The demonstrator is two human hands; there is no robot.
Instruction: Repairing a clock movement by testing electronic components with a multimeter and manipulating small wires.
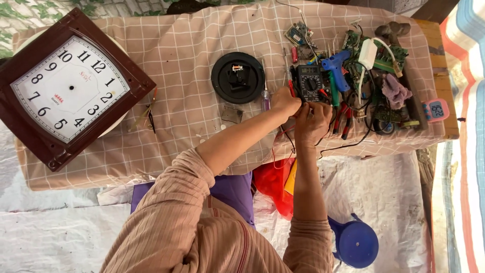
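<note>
**Both hands at the multimeter's near edge**

At the right half of the desk (pixel 151 151), both hands meet just below a black digital multimeter (pixel 309 82). The left hand (pixel 284 102) is curled at the meter's lower left corner, its grip closed, apparently on the red probe lead (pixel 291 89), though the fingers hide exactly what they pinch. The right hand (pixel 311 123) sits just beside it, slightly nearer the body, fingers bunched together around thin wires by the meter's bottom edge; what it clamps cannot be told for certain. The meter lies directly ahead of both hands, away from the body, its long axis running from the person toward the far edge of the desk, with the display at the far end and the dial nearer the hands. The left hand is touching or almost touching its casing; the right is a little farther back.

Just left of the hands a purple-handled screwdriver (pixel 265 96) lies roughly parallel to the meter, and beyond it a round black clock back with its movement (pixel 237 78). A small metal plate (pixel 232 114) lies below that. To the right are a blue glue gun (pixel 337 68), red-handled pliers (pixel 343 121), circuit boards (pixel 389 58) and a pink digital timer (pixel 436 109). Well apart, at the desk's left end, rests a brown-framed wall clock face (pixel 70 88) without hands. A blue jug (pixel 356 242) stands on the floor sheet.
</note>
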